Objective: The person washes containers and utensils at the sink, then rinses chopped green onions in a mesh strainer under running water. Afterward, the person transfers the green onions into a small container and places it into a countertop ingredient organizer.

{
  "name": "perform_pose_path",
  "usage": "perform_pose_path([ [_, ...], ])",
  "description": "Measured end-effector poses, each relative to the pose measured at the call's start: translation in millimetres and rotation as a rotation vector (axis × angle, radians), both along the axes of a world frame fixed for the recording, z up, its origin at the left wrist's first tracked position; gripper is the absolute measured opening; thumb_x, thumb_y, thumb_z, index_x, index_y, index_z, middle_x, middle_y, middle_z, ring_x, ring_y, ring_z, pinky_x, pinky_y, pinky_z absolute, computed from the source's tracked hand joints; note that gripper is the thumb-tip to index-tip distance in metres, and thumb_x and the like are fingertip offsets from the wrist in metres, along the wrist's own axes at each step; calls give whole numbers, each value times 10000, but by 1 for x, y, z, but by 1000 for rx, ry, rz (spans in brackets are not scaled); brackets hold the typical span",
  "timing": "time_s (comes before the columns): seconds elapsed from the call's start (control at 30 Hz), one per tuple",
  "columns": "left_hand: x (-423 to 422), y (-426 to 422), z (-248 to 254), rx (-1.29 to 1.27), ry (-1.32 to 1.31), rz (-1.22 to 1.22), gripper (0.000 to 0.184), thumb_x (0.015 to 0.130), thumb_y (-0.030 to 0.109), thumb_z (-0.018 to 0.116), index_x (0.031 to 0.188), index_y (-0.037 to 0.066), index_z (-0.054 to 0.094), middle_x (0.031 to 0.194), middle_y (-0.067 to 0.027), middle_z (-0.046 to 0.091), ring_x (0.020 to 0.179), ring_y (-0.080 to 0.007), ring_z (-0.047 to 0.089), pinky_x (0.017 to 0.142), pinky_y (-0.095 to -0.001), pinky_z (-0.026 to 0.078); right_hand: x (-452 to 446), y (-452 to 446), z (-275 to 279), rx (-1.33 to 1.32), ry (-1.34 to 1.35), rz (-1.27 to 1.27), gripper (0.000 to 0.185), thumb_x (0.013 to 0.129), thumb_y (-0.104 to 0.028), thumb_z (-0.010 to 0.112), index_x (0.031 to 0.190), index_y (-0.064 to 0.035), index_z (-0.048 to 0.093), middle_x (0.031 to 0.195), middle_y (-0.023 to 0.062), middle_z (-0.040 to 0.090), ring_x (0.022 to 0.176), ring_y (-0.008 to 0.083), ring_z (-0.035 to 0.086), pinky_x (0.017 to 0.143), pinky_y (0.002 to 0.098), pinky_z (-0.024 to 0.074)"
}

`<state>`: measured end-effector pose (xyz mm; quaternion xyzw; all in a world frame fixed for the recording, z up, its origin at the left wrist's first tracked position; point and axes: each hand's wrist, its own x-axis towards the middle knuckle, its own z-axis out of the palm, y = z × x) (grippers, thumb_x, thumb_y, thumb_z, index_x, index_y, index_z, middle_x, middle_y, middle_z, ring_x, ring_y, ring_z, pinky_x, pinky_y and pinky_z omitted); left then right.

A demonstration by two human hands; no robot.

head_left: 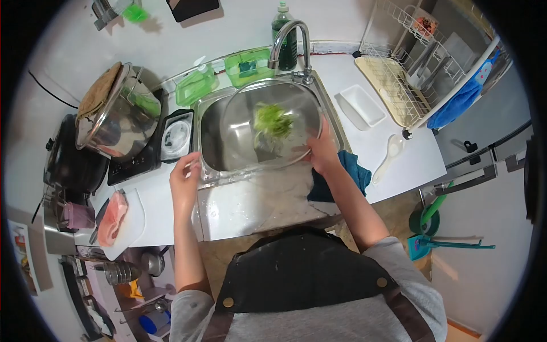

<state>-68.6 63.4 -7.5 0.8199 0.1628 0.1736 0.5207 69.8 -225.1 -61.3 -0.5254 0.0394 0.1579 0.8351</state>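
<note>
A large clear bowl (231, 122) is over the steel sink (209, 128), with a clump of shredded green vegetable (273, 121) inside it. My right hand (322, 149) grips the bowl's rim at its right side. Off the bowl, near the sink's front left corner, my left hand (186, 174) is raised with bent fingers slightly apart and nothing visible in them. The faucet (293, 43) arches over the back of the bowl. Under my right forearm lies a dark teal cloth (354, 171) on the counter.
Raw meat (113, 219) lies on a white cutting board (132, 225) beside a knife. A big pot (128, 128) stands left. To the right are a white tray (360, 106), a white spoon (393, 151) and a dish rack (393, 85). Green containers (249, 66) line the back.
</note>
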Motion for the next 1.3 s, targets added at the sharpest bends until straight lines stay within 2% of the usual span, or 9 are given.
perform_pose_path([
  [0.47, -17, 1, -16, -64, 21, 42, 252, 853, 46, 546, 1083, 5, 640, 946, -42, 645, 776, -90, 544, 731, -227, 435, 8, 5, -20, 60, 51, -92, 848, 744, 124, 352, 1450, -286, 121, 1407, 173, 286, 957, 388, 620, 610, 529, 590],
  [0.57, -13, -5, -7, -18, 36, 23, 241, 856, 43, 549, 1075, 5, 642, 942, -44, 646, 778, -91, 546, 735, -226, 439, -5, -1, -16, 0, -57, -39, 832, 734, 116, 365, 1445, -284, 200, 1373, 180, 321, 939, 310, 590, 626, 398, 571],
  [0.67, -2, -12, -7, -38, 28, -17, 240, 860, 51, 560, 1083, 8, 638, 957, -54, 643, 800, -91, 549, 741, -231, 445, -6, -6, -17, -16, -14, -127, 832, 747, 121, 351, 1445, -285, 152, 1407, 160, 276, 902, 364, 623, 596, 512, 594],
  [0.8, 10, -31, 7, -35, -58, -45, 270, 870, 86, 588, 1131, 24, 616, 1003, -63, 631, 853, -97, 551, 750, -243, 460, -25, -11, 8, 34, -3, -123, 826, 751, 101, 358, 1460, -268, 150, 1409, 184, 284, 930, 308, 598, 582, 410, 581],
  [0.9, 23, -27, -7, -75, -4, -96, 456, 874, 158, 623, 1301, 65, 491, 1143, -115, 580, 900, -136, 565, 750, -255, 469, -32, -18, 12, 57, -12, -139, 826, 757, 98, 368, 1462, -265, 138, 1414, 171, 286, 939, 297, 598, 579, 384, 587],
  [1.03, 21, -59, 4, -390, 210, -182, 884, 851, 296, 651, 1491, 150, 59, 1278, -219, 464, 954, -301, 609, 736, -352, 536, -39, -15, 9, 59, -58, -175, 809, 781, 91, 388, 1462, -254, 121, 1413, 150, 279, 990, 329, 590, 632, 443, 598],
  [1.13, 21, -85, 1, -780, 246, -279, 909, 860, 208, 641, 1481, 183, -23, 1290, -268, 415, 1035, -343, 583, 727, -393, 581, -56, -9, 11, 58, -68, -69, 804, 818, 66, 426, 1471, -266, 92, 1430, 153, 256, 1057, 346, 563, 715, 502, 579],
  [1.17, 26, -85, -15, -821, 103, -216, 859, 840, 59, 540, 1475, 166, -28, 1296, -286, 398, 941, -388, 631, 635, -394, 611, -60, -8, 11, 65, -68, -20, 808, 833, 53, 444, 1475, -276, 80, 1439, 157, 247, 1079, 344, 552, 745, 515, 568],
  [1.3, 48, -44, -28, -798, 8, -158, 879, 712, -85, 347, 1472, 190, 1, 1252, -320, 426, 814, -433, 650, 520, -366, 621, -70, -19, 17, 170, -18, 58, 762, 888, -103, 518, 1490, -259, 76, 1451, 170, 241, 1146, 347, 500, 868, 548, 489],
])
